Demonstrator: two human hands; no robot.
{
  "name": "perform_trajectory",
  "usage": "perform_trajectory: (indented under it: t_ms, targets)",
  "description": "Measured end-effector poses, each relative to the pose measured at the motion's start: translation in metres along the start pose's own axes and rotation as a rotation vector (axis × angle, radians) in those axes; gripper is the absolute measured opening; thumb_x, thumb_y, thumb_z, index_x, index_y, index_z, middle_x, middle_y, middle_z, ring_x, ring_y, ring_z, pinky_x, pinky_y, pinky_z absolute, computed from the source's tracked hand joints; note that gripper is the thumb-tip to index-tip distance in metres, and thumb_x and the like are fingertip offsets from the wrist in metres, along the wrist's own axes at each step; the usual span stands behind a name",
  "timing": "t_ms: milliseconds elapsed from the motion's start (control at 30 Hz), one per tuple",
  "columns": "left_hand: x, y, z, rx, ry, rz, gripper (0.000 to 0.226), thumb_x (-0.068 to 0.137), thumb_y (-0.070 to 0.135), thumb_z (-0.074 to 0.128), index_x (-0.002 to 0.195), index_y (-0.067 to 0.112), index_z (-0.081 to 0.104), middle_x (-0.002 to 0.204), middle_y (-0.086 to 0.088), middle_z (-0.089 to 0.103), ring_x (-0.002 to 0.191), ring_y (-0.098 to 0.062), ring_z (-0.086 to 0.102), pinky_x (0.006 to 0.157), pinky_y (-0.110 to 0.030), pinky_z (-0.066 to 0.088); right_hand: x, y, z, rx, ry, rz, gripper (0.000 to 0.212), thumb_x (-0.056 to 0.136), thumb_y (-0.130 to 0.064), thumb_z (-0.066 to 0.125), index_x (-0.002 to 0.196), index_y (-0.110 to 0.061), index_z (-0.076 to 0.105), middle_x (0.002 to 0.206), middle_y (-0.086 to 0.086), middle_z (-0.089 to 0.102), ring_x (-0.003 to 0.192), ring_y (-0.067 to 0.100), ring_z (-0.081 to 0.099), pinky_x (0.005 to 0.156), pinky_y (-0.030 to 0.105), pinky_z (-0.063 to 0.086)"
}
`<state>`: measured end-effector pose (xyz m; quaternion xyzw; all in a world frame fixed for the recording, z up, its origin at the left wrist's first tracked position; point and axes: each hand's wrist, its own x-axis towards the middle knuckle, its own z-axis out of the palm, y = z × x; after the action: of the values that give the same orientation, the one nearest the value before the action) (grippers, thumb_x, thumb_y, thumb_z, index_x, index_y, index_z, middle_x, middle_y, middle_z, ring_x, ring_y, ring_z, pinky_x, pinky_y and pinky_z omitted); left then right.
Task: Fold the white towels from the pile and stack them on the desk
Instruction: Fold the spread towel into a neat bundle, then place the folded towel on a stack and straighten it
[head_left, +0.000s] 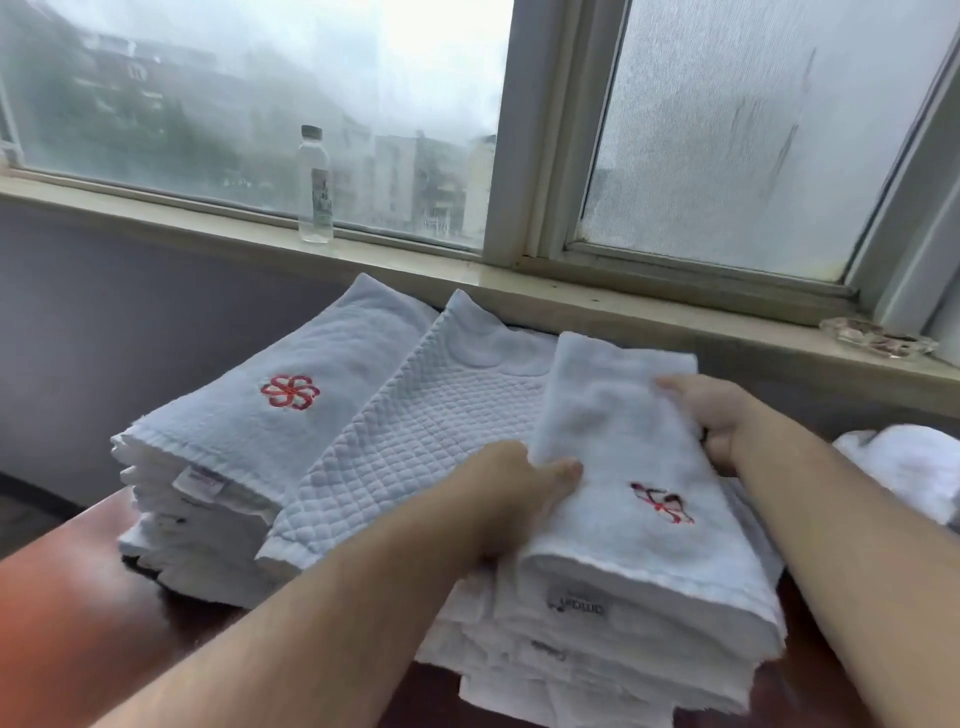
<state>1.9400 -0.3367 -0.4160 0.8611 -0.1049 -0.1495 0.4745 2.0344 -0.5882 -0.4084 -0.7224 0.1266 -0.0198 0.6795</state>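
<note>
While both bare forearms reach forward over the desk (78, 597), we see the left hand (511, 493) gripping the left edge of a folded white towel (623, 467), its thumb on top and its fingers tucked out of sight beneath the cloth. Our right hand (719, 415) holds the towel's right edge, its index finger lying straight across the top and the other fingers curled down the side. This towel lies on top of the right stack of towels (597, 654), nearest us, and carries a red embroidered emblem (662, 503) (partly creased, so its shape is hard to make out).

A grey label on the stack's front edge is too blurred to read. At the far right, a loose white towel pile (914, 467) is cut off by the frame.

To the left sits a second stack of folded towels (249, 441), topped by one with a clear red flower emblem. Between the two stacks lies a quilted white mat (415, 441), partly overlapping both. Behind, a clear plastic bottle (315, 187) stands upright on the windowsill (156, 208), and a glass dish (878, 338) rests on the sill at right, below fogged window panes.
</note>
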Motion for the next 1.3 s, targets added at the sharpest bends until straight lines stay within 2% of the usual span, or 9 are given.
perform_trajectory:
  t_ms: [167,333,467,600,767,900,1000,1167,1300]
  targets:
    - [0.003,-0.001,-0.009,-0.448,-0.182,-0.099,0.033,0.096,0.031,0.067,0.113,0.002,0.067,0.103,-0.020,0.075,0.095,-0.038,0.073,0.089,-0.056,0.058,0.004,0.009,-0.005,-0.053,0.015,0.079,0.032,0.102,-0.022,0.057,0.127,-0.003,0.066,0.125,0.018,0.069,0.114,0.033,0.066,0.099,0.045,0.052]
    - [0.010,0.030,-0.008,-0.690,-0.173,0.017,0.038,0.103,0.015,0.055,0.135,-0.004,0.057,0.124,-0.022,0.066,0.102,-0.029,0.060,0.102,-0.049,0.048,0.003,-0.024,-0.016,0.001,0.086,-0.025,0.027,0.106,-0.009,0.043,0.091,-0.003,0.065,0.065,0.001,0.072,0.054,0.011,0.068,0.047,0.015,0.049]
    - [0.011,0.014,-0.003,-0.498,-0.093,-0.015,0.030,0.098,0.023,0.065,0.113,-0.003,0.067,0.098,-0.017,0.073,0.089,-0.033,0.071,0.093,-0.052,0.056,0.007,-0.012,-0.008,-0.095,0.095,0.036,0.032,0.103,-0.016,0.054,0.130,-0.003,0.065,0.122,0.015,0.069,0.111,0.033,0.067,0.094,0.045,0.056]
    - [0.007,0.002,0.000,-0.313,-0.054,-0.029,0.030,0.098,0.036,0.063,0.106,0.008,0.069,0.102,-0.020,0.074,0.095,-0.041,0.072,0.086,-0.060,0.058,0.013,0.014,0.000,-0.152,0.179,0.028,0.021,0.091,-0.021,0.075,0.092,0.000,0.073,0.060,0.002,0.071,0.046,0.013,0.066,0.035,0.022,0.045]
    - [0.005,0.002,-0.011,0.195,0.139,0.057,0.028,0.093,0.053,0.062,0.096,0.025,0.062,0.087,0.006,0.068,0.077,-0.013,0.065,0.061,-0.028,0.048,0.012,0.011,0.003,-0.090,0.223,0.007,0.021,0.084,-0.023,0.080,0.085,-0.003,0.072,0.053,0.000,0.069,0.043,0.014,0.065,0.035,0.022,0.044]
    - [-0.002,0.007,-0.014,0.390,0.196,0.060,0.049,0.085,0.059,0.069,0.120,0.029,0.054,0.107,0.010,0.062,0.096,-0.014,0.060,0.080,-0.033,0.049,0.013,0.010,0.005,-0.343,0.331,-0.030,0.045,0.086,-0.031,0.074,0.119,-0.001,0.064,0.103,0.013,0.073,0.090,0.031,0.071,0.075,0.041,0.061]
    - [0.001,0.015,-0.011,0.565,0.310,0.244,0.063,0.085,0.052,0.070,0.139,0.037,0.041,0.126,0.010,0.053,0.120,-0.014,0.050,0.101,-0.038,0.044,0.013,0.008,0.007,-0.732,0.618,-0.346,0.057,0.090,-0.026,0.064,0.141,-0.008,0.048,0.139,0.019,0.049,0.125,0.037,0.049,0.104,0.046,0.045]
    - [0.013,0.022,0.007,0.628,0.165,0.343,0.060,0.097,0.064,0.039,0.152,0.044,0.028,0.163,0.011,0.025,0.150,-0.013,0.018,0.121,-0.043,0.017,0.022,-0.011,0.022,-0.894,0.242,-0.548,0.032,0.096,-0.040,0.050,0.113,-0.025,0.072,0.128,0.000,0.064,0.120,0.022,0.056,0.103,0.043,0.044]
    - [0.020,-0.010,0.017,0.701,0.087,0.275,0.070,0.094,0.074,0.018,0.157,0.047,0.005,0.166,0.020,-0.013,0.152,-0.002,-0.009,0.124,-0.038,-0.005,0.047,-0.003,0.038,-0.994,-0.080,-0.460,0.048,0.105,-0.048,0.038,0.137,-0.019,0.059,0.146,0.000,0.055,0.136,0.021,0.047,0.115,0.040,0.031]
